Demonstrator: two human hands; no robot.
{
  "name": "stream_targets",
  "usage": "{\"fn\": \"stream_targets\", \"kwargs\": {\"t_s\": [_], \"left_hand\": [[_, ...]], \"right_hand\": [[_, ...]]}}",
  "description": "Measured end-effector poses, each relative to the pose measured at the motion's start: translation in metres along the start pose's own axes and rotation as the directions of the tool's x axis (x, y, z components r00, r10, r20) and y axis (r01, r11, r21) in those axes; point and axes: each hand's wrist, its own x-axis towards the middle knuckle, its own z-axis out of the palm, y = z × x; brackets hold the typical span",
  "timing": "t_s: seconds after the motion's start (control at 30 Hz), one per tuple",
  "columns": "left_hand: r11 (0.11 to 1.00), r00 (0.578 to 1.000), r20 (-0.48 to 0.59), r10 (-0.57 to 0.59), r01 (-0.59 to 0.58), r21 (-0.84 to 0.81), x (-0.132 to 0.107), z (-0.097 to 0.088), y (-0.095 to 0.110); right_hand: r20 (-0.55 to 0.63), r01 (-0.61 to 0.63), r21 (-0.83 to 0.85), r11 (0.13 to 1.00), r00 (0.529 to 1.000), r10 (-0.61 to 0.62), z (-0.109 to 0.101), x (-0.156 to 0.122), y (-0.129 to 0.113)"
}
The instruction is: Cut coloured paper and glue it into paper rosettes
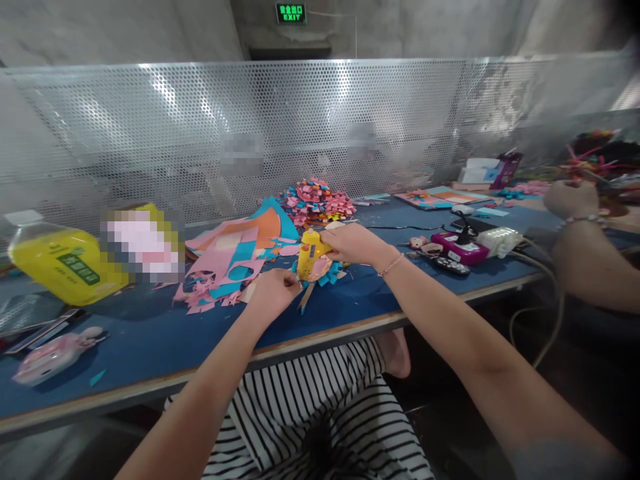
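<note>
My right hand is closed round a yellow glue gun and holds it nozzle-down over a small pink and blue paper piece on the blue table. Just to the left, my left hand is pinched shut on the edge of that paper piece near the gun's tip. A heap of pink, blue and orange paper scraps lies beside my left hand. Behind the gun sits a pile of finished paper flowers.
A yellow bottle lies at the left, a pink stapler-like tool near the front edge. A power strip, a magenta device and cables sit at the right. Another person's hand works at the far right. A perforated metal screen backs the table.
</note>
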Motion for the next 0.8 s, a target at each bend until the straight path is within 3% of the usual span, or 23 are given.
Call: {"fn": "stream_targets", "kwargs": {"t_s": [0.33, 0.53, 0.8], "left_hand": [[1.000, 0.999, 0.034, 0.010, -0.011, 0.022, 0.000, -0.002, 0.002], [0.997, 0.998, 0.066, 0.015, -0.010, -0.074, -0.002, -0.002, 0.001], [0.994, 0.993, 0.037, 0.109, -0.109, 0.007, -0.007, -0.004, 0.006]], "right_hand": [[-0.004, -0.019, -0.020, 1.000, 1.000, 0.019, -0.010, -0.003, -0.002], [-0.010, -0.028, 0.004, 1.000, 1.000, 0.028, -0.012, -0.005, -0.001], [-0.108, -0.227, 0.101, 0.969, 0.965, 0.238, -0.008, -0.013, 0.020]]}}
